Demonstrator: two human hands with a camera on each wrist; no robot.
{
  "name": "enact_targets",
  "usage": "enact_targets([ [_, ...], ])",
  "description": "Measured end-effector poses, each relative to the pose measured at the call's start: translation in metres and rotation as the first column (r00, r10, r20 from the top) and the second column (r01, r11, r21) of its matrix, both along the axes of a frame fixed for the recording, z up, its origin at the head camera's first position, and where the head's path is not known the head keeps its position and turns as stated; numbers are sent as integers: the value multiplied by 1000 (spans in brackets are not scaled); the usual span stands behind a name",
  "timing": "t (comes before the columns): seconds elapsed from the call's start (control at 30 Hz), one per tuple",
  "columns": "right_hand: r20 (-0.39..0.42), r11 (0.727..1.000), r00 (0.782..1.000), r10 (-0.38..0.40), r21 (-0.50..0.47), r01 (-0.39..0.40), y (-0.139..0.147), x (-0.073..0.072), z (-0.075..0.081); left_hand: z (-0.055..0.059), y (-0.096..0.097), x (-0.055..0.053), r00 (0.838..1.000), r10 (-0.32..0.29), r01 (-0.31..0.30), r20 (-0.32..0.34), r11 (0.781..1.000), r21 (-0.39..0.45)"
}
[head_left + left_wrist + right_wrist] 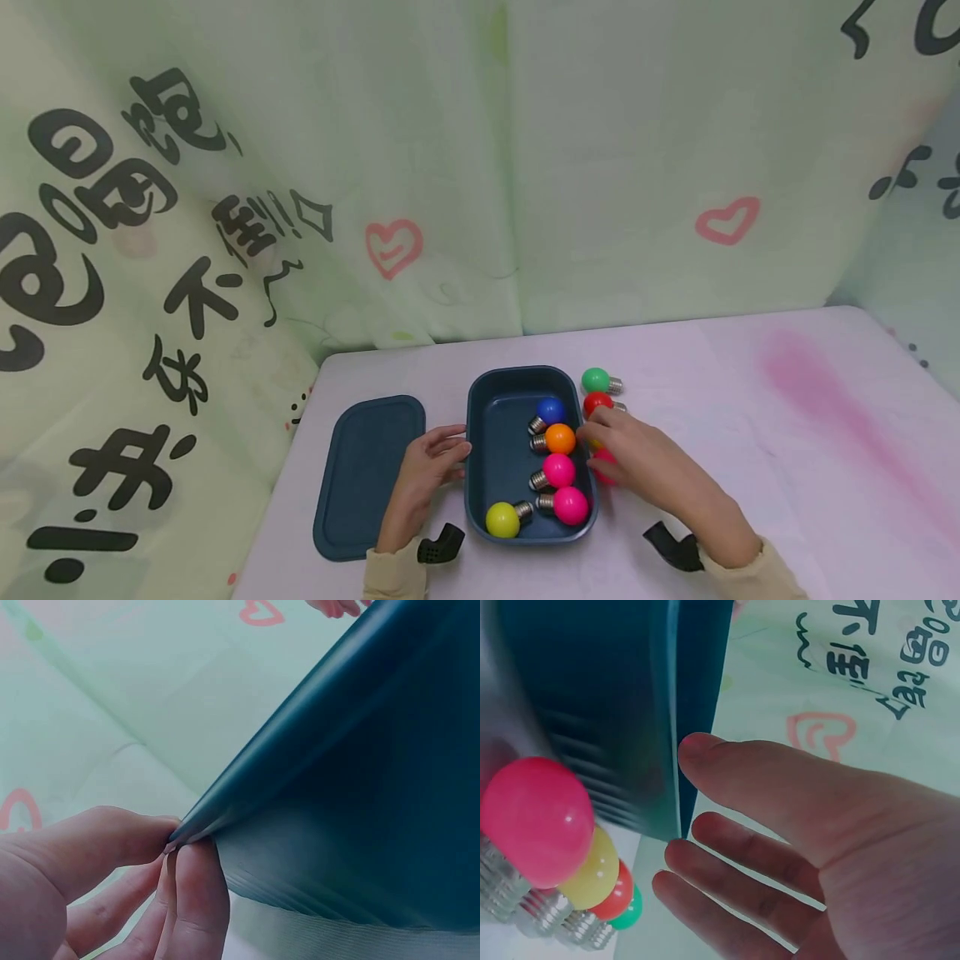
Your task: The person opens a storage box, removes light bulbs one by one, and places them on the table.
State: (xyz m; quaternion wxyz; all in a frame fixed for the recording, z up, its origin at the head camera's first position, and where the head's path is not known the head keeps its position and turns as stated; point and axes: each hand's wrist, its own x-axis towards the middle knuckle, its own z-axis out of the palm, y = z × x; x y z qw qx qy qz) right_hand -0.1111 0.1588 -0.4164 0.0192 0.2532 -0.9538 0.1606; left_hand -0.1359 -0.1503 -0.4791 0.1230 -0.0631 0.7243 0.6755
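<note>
A dark blue box (pixel 489 450) stands between the two hands. Inside lie several toy light bulbs: blue (pixel 551 410), orange (pixel 560 438), two pink ones (pixel 558 471) and yellow (pixel 502 520). My left hand (pixel 429 467) is at the box's left side, its thumb and fingers (pixel 201 892) pinching the rim. At the right side, the right hand (pixel 637 454) has its thumb and fairly straight fingertips right at the rim, with no bulb between them. Below it in the head view, a pink bulb (pixel 538 821) and a yellow bulb (pixel 596 874) are partly hidden.
Left of the box, a matching dark blue lid (pixel 367 475) lies flat on the pale tablecloth (pixel 712 383). A green bulb (pixel 596 380) and a red bulb (pixel 597 403) lie outside the box near its far right corner. A printed curtain (pixel 600 167) hangs behind the table.
</note>
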Motion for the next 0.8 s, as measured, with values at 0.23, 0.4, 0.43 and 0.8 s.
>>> enact_targets([
  [0.23, 37, 999, 999, 27, -21, -26, -11, 1, 5, -1, -1, 0, 1000, -3, 3, 4, 1000, 5],
  [0.4, 40, 998, 998, 55, -46, -53, -17, 1, 5, -2, -1, -1, 1000, -3, 3, 3, 1000, 2],
  [0.43, 35, 997, 997, 63, -49, -61, -18, 1, 4, -2, -1, -1, 1000, -3, 3, 3, 1000, 3],
  [0.8, 133, 990, 984, 123, -92, -111, -35, 2, 4, -3, -1, -3, 1000, 8, -8, 14, 1000, 7],
])
